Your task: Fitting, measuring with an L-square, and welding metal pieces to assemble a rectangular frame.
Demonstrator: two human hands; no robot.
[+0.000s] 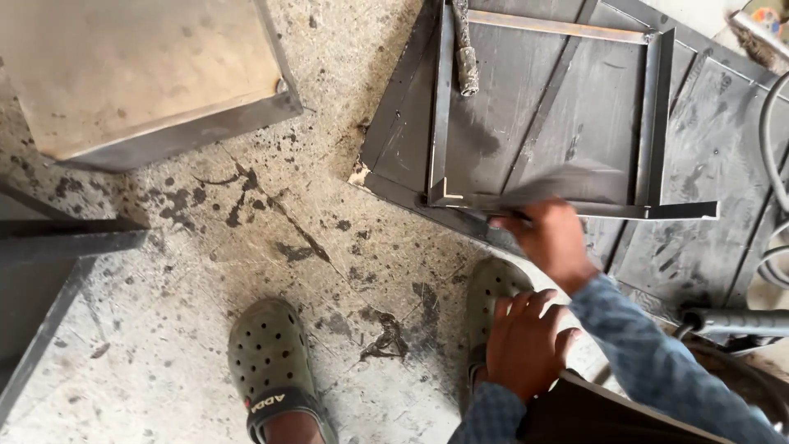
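A stained concrete floor fills the view. At far right a dark ribbed metal sheet lies on it, carrying a rectangular angle-iron frame. The right hand grips a blurred flat metal piece at the frame's near edge. The left hand, fingers spread, rests on the knee, above green clogs.

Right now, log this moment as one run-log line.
right hand: on near bar of metal frame, holding blurred flat piece | left hand: resting on knee, empty | frame: lies on dark metal sheet | clogs: on stained concrete floor
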